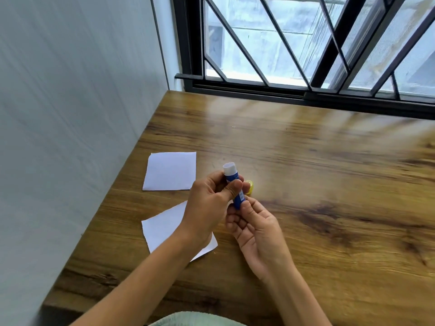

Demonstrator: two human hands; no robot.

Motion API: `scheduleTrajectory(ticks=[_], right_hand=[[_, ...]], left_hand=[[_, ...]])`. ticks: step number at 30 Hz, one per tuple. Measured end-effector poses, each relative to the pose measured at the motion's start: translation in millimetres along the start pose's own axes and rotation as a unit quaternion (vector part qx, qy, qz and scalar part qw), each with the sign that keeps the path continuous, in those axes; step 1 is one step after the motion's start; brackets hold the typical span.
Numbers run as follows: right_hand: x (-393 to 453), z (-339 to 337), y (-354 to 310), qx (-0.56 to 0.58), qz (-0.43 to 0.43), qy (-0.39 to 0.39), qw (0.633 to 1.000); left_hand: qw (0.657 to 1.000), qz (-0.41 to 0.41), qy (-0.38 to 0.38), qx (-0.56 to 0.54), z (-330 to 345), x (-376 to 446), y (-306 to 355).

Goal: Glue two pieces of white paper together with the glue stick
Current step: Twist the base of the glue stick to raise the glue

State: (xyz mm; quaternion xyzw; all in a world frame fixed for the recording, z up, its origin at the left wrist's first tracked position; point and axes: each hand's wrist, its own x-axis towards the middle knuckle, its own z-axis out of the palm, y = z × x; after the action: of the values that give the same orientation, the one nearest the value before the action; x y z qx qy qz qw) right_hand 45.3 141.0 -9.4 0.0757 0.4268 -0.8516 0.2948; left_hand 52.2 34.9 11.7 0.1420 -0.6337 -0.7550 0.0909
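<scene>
A blue glue stick (231, 178) with a white open top points upward, held over the wooden table (306, 184). My left hand (209, 208) grips its blue body with thumb and fingers. My right hand (256, 231) pinches its lower end from below. The yellow cap (250, 186) sits just behind the stick, partly hidden by my fingers; whether it rests on the table I cannot tell. One white paper (170, 171) lies flat to the left. A second white paper (162, 228) lies nearer, partly covered by my left wrist.
The table's left edge runs along a pale wall (70, 114). A barred window (306, 43) stands behind the far edge. A pale green cloth (195, 320) shows at the bottom of the view.
</scene>
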Motion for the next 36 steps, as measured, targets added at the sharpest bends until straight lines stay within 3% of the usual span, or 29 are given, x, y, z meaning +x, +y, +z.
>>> scheduleTrajectory(ticks=[4, 9, 16, 36], right_hand=[[-0.2, -1.1, 1.8, -0.023, -0.033, -0.030, 0.999], [-0.6, -0.8, 4.4, -0.054, -0.087, -0.007, 0.995], [-3.3, 0.2, 6.3, -0.048, -0.034, -0.031, 0.998], [-6.7, 4.3, 10.2, -0.036, -0.066, -0.040, 0.996]], left_hand=[[1.000, 0.004, 0.006, 0.002, -1.2, -1.6, 1.8], [1.000, 0.008, 0.005, -0.007, -0.7, -3.3, 4.8], [1.000, 0.018, 0.007, 0.008, -3.0, -4.5, 2.6], [1.000, 0.012, 0.008, -0.001, -6.4, -8.8, 6.1]])
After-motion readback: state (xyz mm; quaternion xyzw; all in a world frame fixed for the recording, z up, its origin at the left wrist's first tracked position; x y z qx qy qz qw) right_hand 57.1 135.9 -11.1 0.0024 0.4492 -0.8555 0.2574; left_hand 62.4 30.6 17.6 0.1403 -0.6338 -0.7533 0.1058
